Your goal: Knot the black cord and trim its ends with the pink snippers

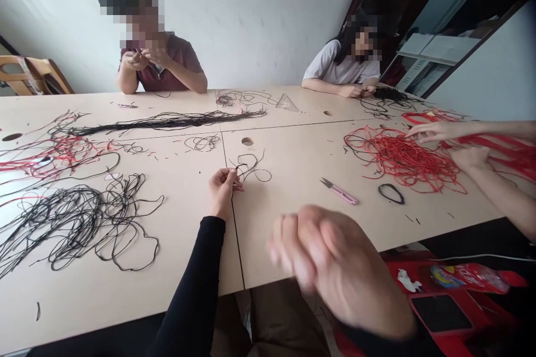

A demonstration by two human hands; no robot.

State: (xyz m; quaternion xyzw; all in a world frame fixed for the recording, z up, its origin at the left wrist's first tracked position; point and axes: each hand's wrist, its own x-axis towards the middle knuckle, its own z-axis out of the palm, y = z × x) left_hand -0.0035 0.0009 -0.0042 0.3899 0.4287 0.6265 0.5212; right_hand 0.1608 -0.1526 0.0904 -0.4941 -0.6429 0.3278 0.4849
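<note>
Above a pale beige tabletop (288,189), the blurred right hand (330,256) is hovering, its fingers loosely curling, any hold unclear. Nearly closed, the left hand (223,183) is pinching a thin black looping cord (243,165) at its fingertips.

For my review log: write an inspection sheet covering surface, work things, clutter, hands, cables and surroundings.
Surface: pale tabletop with dark seams and round holes.
Work things: thin, loosely curled black cord; pink-handled metal snips lying apart.
Clutter: tangled red cord heap, loose black cord pile, short black clippings.
Hands: left hand pinches the curled cord; right hand blurred, contents unclear.
Cables: slim white cable-like line below the table edge.
Surroundings: two seated co-workers opposite; another co-worker's hands at right.
</note>
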